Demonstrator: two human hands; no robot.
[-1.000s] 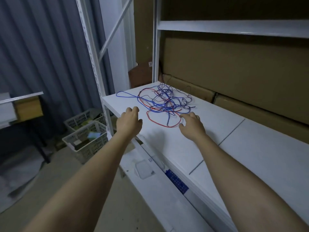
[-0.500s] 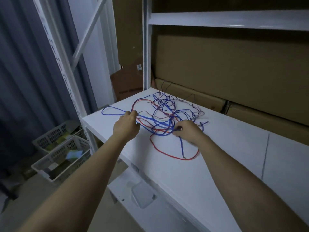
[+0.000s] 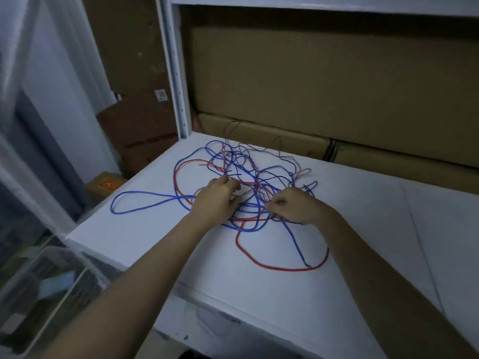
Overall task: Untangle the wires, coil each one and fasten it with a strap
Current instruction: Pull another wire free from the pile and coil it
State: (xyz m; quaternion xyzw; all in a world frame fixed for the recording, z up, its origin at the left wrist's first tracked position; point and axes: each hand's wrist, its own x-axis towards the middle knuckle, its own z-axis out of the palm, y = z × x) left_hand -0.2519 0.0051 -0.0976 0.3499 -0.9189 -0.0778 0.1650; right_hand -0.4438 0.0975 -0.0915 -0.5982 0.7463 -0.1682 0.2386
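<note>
A tangle of blue, red and thin dark wires (image 3: 241, 164) lies on the white shelf board (image 3: 363, 229). A long blue loop (image 3: 145, 200) trails off to the left and a red loop (image 3: 280, 266) curves toward me. My left hand (image 3: 216, 200) sits in the left part of the tangle with its fingers curled among the strands. My right hand (image 3: 293, 206) is in the middle of the tangle, fingers curled and pinching wires. Which strand each hand holds is hidden by the fingers. No strap is in view.
Cardboard boxes (image 3: 324, 86) line the back of the shelf. A white rack upright (image 3: 176, 73) stands at the back left corner. A plastic basket (image 3: 44, 294) sits on the floor at lower left. A small box (image 3: 106, 183) lies below the shelf's left edge.
The view has come closer to the shelf. Both hands have moved from the near edge of the pile into the tangle and curled their fingers round wires.
</note>
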